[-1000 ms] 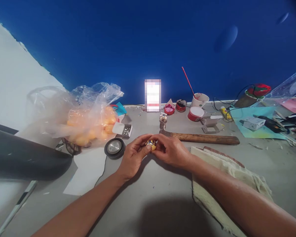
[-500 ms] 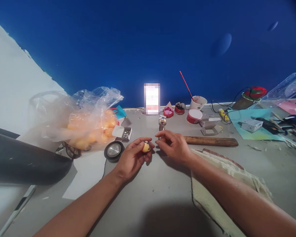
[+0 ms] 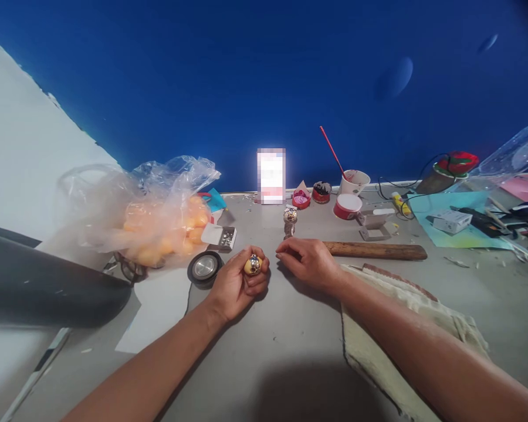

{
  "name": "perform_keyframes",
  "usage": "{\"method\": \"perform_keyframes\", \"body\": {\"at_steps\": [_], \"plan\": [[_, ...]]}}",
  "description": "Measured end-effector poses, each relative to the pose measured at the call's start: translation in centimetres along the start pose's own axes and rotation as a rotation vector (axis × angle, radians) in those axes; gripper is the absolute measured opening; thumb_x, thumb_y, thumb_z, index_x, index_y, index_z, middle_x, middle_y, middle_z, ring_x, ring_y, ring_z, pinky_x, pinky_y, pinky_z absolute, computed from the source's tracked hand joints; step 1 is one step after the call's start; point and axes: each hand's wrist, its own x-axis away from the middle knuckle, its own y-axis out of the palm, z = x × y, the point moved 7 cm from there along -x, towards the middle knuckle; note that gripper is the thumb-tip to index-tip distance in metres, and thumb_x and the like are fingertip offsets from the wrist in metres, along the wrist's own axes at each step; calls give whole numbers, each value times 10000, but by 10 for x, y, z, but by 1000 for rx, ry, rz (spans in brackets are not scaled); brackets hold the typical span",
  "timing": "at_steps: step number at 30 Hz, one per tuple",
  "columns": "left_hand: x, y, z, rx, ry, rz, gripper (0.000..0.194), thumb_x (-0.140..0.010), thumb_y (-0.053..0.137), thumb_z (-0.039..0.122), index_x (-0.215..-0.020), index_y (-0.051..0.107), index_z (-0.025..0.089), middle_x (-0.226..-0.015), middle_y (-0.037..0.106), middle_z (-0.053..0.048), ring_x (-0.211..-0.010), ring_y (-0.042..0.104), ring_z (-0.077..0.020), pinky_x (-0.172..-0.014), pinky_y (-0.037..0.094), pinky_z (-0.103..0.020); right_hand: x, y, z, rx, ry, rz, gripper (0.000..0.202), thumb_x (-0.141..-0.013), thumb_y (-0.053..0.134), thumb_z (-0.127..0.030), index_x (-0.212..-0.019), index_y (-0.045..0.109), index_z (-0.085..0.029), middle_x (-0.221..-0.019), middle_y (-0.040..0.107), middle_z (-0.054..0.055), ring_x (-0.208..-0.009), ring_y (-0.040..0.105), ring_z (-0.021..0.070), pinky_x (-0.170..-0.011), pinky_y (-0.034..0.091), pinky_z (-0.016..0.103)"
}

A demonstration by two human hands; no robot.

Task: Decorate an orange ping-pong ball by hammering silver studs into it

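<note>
Holding yellow ball [image 3: 252,266] in curled left hand [image 3: 238,283], near six o'clock. Seemingly part-done: studded with shiny metal [image 3: 255,261], bare toward nine o'clock. Pinching with right hand [image 3: 310,264], at ball's three o'clock; cannot tell if empty.

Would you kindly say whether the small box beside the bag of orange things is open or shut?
Open: its white flap is turned outward, and shiny metal pieces show inside the small box.
</note>
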Motion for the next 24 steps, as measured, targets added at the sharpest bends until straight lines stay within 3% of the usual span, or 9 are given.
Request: {"method": "perform_keyframes", "body": {"at_steps": [5,9,13,16,19,24], "plan": [[-4,-5,1,13,-9,23,289,-862,768,348,-1055,742,135,-920,703,-90,-648,571,-124,-550,461,-240,1,1,0,-9,3,-2,125,-949,626,-260,-912,735,-212,-811,767,13,-702,647,141,-704,411,250],[-3,-4,2,-97,29,-44,264,-851,768,303,-1076,737,168,-930,693,-68,-588,546,-115,-509,399,-250,-1,-2,1,55,18,22,142,-949,598,-264,-903,724,-219,-796,762,16,-708,657,150,-706,408,259],[-1,-1,5,-213,114,-40,276,-869,748,395,-1034,728,175,-899,668,-53,-575,515,-107,-495,355,-242,-6,-25,10,257,84,50,140,-918,571,-242,-890,707,-226,-880,765,45,-814,672,193,-709,395,287],[3,1,14,-434,238,26,345,-824,800,348,-1123,715,199,-980,677,-41,-655,536,-98,-566,399,-232,-10,-40,25,370,158,-106,172,-792,606,-163,-927,690,-228,-984,752,53,-885,658,217,-681,370,296],[7,3,22,-703,351,97,478,-776,826,251,-1220,652,227,-1068,707,-37,-791,600,-125,-672,463,-237,-8,-42,39,368,208,-305,270,-752,687,-232,-1020,653,-243,-1051,736,41,-919,646,224,-685,371,293],[8,4,29,-869,426,157,349,-757,819,253,-1067,672,187,-1055,719,-59,-882,640,-165,-788,522,-282,-6,-35,51,477,285,-353,297,-815,738,-407,-1023,638,-221,-1057,719,79,-958,642,258,-671,355,305]]}}
